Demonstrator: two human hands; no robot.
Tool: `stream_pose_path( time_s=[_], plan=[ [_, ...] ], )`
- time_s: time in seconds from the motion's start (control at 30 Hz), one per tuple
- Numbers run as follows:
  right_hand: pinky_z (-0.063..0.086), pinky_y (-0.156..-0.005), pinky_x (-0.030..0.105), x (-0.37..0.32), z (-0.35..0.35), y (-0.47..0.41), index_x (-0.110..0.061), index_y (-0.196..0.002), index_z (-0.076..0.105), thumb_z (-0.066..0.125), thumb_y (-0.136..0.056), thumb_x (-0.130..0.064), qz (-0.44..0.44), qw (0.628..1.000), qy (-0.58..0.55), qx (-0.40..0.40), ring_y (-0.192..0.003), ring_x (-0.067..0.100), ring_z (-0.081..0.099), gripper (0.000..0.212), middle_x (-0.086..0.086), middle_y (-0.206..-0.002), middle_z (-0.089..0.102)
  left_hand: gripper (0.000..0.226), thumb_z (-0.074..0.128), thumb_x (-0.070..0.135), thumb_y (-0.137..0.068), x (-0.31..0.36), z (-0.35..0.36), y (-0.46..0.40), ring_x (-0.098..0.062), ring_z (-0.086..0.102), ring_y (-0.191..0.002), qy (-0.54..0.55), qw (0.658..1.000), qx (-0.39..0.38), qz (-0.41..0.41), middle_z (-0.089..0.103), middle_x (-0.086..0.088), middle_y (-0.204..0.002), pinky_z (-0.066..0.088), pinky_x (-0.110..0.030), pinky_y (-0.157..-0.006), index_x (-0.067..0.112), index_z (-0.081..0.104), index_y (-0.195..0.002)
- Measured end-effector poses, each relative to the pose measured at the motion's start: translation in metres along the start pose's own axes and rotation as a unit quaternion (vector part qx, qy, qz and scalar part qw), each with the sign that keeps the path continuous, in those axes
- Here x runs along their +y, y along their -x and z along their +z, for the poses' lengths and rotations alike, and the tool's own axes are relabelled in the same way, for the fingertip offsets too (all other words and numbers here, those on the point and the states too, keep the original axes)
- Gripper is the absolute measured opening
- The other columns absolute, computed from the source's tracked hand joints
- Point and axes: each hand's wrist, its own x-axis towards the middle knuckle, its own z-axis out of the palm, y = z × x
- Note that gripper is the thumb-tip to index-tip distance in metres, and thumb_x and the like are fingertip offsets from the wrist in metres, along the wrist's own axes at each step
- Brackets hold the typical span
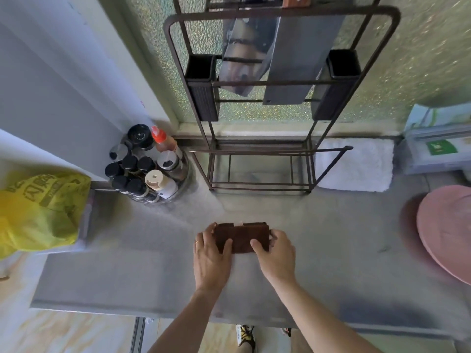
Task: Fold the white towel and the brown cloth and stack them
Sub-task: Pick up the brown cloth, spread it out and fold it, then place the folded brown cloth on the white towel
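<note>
Small folded brown cloth (pixel 242 236) on grey counter (pixel 331 238), pinched at both ends: left hand (pixel 210 253) and right hand (pixel 274 253) each grasping it, thumbs on top. Folded white fluffy towel (pixel 356 165) lies well beyond right fingertips, by metal rack (pixel 262 169). Advice: keep layers squeezed flat, lift level, set down square on towel.

Grey countertop (pixel 127 276) under a frosted window (pixel 420 59); metal rack (pixel 254 149) against it.

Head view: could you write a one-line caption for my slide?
Both hands, left and right, press a folded brown cloth on the counter; folded white towel lies behind.
</note>
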Motion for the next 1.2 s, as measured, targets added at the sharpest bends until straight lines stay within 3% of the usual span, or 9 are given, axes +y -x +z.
stream_pose_path(
  time_s=[0.17,0.3,0.43,0.6,0.73,0.87,0.97,1.1,1.2],
  plan=[
    [0.054,-0.079,0.034,-0.014,-0.029,0.004,-0.016,-0.091,0.072,0.074,-0.083,-0.025,0.047,0.992,-0.091,-0.074,-0.084,0.02,0.069,0.012,0.0,-0.087,0.075,0.048,0.073,0.028,-0.086,0.013,0.004,0.003,-0.027,0.06,-0.111,0.073,0.991,-0.027,-0.111,0.065,-0.007,-0.116,0.042,-0.03,-0.082,0.015,0.053,-0.128],
    [0.057,-0.087,0.046,-0.007,-0.073,0.0,-0.004,-0.097,0.069,0.068,-0.083,-0.006,0.11,0.949,-0.264,-0.135,-0.096,0.034,0.071,0.014,0.019,-0.098,0.074,0.04,0.075,0.032,-0.086,0.045,0.014,0.014,-0.021,0.066,-0.096,0.129,0.969,-0.102,-0.184,0.069,0.001,-0.102,0.047,-0.03,-0.079,0.015,0.062,-0.119],
    [0.058,-0.09,0.052,0.013,-0.14,-0.01,-0.002,-0.107,0.069,0.06,-0.086,-0.001,0.139,0.906,-0.364,-0.163,-0.1,0.035,0.071,0.023,0.024,-0.105,0.074,0.053,0.078,0.046,-0.076,0.093,0.038,0.028,-0.026,0.073,-0.097,0.352,0.873,-0.216,-0.257,0.077,-0.01,-0.101,0.056,-0.044,-0.097,0.006,0.072,-0.11],
    [0.058,-0.082,0.047,0.034,-0.23,-0.046,0.0,-0.112,0.069,0.052,-0.089,-0.002,0.116,0.882,-0.443,-0.113,-0.105,0.036,0.068,0.028,0.026,-0.111,0.072,0.025,0.067,0.007,-0.084,0.179,0.063,0.035,-0.031,0.069,-0.095,0.48,0.787,-0.311,-0.23,0.075,-0.019,-0.103,0.047,-0.046,-0.102,0.005,0.076,-0.107],
    [0.059,-0.074,0.042,0.026,-0.288,-0.088,-0.001,-0.11,0.065,0.052,-0.09,-0.001,0.096,0.872,-0.475,-0.07,-0.097,0.03,0.068,0.024,0.019,-0.103,0.072,0.027,0.069,0.0,-0.083,0.249,0.087,0.02,-0.026,0.069,-0.094,0.466,0.829,-0.266,-0.158,0.073,-0.025,-0.114,0.051,-0.034,-0.088,0.006,0.076,-0.109],
    [0.06,-0.068,0.036,0.003,-0.318,-0.137,-0.008,-0.095,0.064,0.06,-0.093,-0.009,0.074,0.901,-0.426,-0.042,-0.086,0.03,0.068,0.005,0.016,-0.097,0.07,0.026,0.077,0.016,-0.084,0.308,0.103,-0.007,-0.005,0.07,-0.077,0.359,0.922,-0.111,-0.094,0.076,-0.003,-0.097,0.053,-0.015,-0.067,0.017,0.072,-0.109],
    [0.062,-0.064,0.03,-0.008,-0.317,-0.175,-0.015,-0.089,0.065,0.065,-0.094,-0.02,0.032,0.943,-0.331,0.0,-0.082,0.025,0.069,0.007,0.012,-0.093,0.07,0.027,0.072,0.025,-0.089,0.337,0.113,-0.03,-0.005,0.067,-0.086,0.287,0.956,-0.047,-0.035,0.073,0.001,-0.106,0.048,-0.021,-0.076,0.021,0.066,-0.116],
    [0.061,-0.081,0.048,-0.005,-0.307,-0.208,-0.018,-0.083,0.067,0.065,-0.091,-0.034,-0.016,0.982,-0.183,0.054,-0.072,0.025,0.073,0.018,0.007,-0.08,0.072,0.031,0.062,0.022,-0.095,0.347,0.136,-0.05,-0.024,0.062,-0.102,0.17,0.985,0.025,0.027,0.061,-0.009,-0.122,0.042,-0.03,-0.085,0.014,0.056,-0.125],
    [0.056,-0.084,0.039,-0.001,-0.303,-0.216,-0.015,-0.096,0.069,0.064,-0.087,-0.04,-0.063,0.992,-0.065,0.086,-0.084,0.027,0.072,0.027,0.006,-0.088,0.074,0.042,0.058,0.021,-0.096,0.344,0.151,-0.052,-0.032,0.054,-0.117,0.091,0.993,0.041,0.064,0.052,-0.014,-0.131,0.044,-0.041,-0.093,0.012,0.047,-0.135]
  ],
)
